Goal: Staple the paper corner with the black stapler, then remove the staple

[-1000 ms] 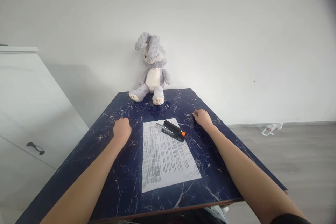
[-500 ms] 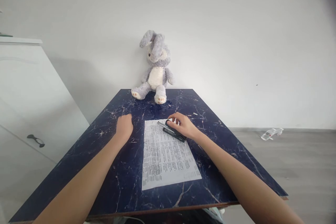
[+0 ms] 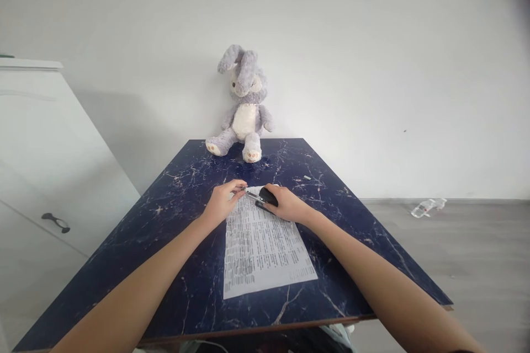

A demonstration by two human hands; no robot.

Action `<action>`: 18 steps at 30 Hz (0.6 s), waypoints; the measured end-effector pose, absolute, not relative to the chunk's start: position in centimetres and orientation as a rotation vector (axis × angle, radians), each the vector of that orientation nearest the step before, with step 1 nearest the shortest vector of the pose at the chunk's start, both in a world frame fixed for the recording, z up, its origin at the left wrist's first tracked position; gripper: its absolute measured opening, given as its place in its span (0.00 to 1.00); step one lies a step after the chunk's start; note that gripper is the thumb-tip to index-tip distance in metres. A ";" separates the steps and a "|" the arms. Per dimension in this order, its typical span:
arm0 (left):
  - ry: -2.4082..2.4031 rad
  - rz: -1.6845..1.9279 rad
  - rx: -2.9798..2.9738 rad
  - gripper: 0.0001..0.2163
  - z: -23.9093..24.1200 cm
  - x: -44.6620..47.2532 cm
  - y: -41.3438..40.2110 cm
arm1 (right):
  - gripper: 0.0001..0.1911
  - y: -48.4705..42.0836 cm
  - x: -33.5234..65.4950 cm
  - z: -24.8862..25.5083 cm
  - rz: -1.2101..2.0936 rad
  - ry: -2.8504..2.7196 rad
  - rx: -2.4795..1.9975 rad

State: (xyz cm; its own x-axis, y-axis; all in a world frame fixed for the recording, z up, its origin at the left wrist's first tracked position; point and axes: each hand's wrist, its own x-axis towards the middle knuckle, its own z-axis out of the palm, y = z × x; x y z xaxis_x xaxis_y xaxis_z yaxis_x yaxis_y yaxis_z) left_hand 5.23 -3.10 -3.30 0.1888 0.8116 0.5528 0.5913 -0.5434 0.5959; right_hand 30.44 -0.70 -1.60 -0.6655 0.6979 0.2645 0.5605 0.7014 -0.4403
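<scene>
Right hand [image 3: 285, 205] cupped over black stapler [image 3: 267, 197], fingers wrapped around it, at far corner of printed white paper sheet [image 3: 260, 245] mid-worktop. Left hand [image 3: 221, 203] fingers apparently pinch stapler's metal tip [image 3: 249, 194]. Best: steady body, seat corner fully.

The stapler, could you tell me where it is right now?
In the head view, the stapler lies on the paper's far end, under the right hand.
</scene>
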 end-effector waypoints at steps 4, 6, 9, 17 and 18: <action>1.344 1.242 2.268 0.09 -3.2 5.3 -3.2 | 0.08 -0.7 30.6 -1.4 0.429 -2.519 -1.000; 1.331 1.264 2.274 0.10 -3.3 5.3 -3.3 | 0.08 -0.7 30.7 -1.2 0.406 -2.523 -0.997; 1.316 1.328 2.292 0.08 -3.2 5.4 -3.3 | 0.10 -0.8 31.0 -0.8 0.412 -2.550 -0.903; 1.276 1.336 2.199 0.06 -2.9 5.6 -3.6 | 0.10 -1.2 30.7 -0.9 0.385 -2.646 -0.830; 1.265 1.332 2.200 0.06 -2.9 5.6 -3.6 | 0.10 -1.2 30.7 -1.0 0.382 -2.649 -0.833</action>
